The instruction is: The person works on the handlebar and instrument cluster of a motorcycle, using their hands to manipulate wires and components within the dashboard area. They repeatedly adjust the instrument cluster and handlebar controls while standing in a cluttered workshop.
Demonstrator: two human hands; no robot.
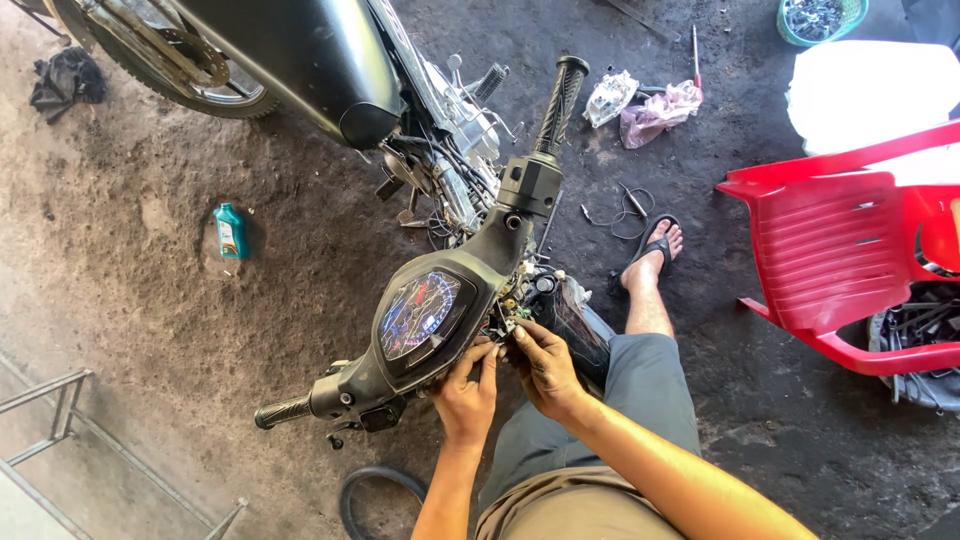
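beneath the instrument cluster (420, 315) of the motorcycle handlebar assembly (440, 300), both hands met at its rear underside. left hand (467, 392): fingers curled up against the lower edge of the black housing, gripping it. right hand (545, 368): fingers bent into the exposed wiring (508, 318) just right of the cluster, pinching something too small to tell. right of the handlebar: sandalled foot (652, 255), red plastic chair (840, 260). left of it: small teal oil bottle (230, 231) on the dirt floor (150, 320). above it: second motorcycle (300, 60).
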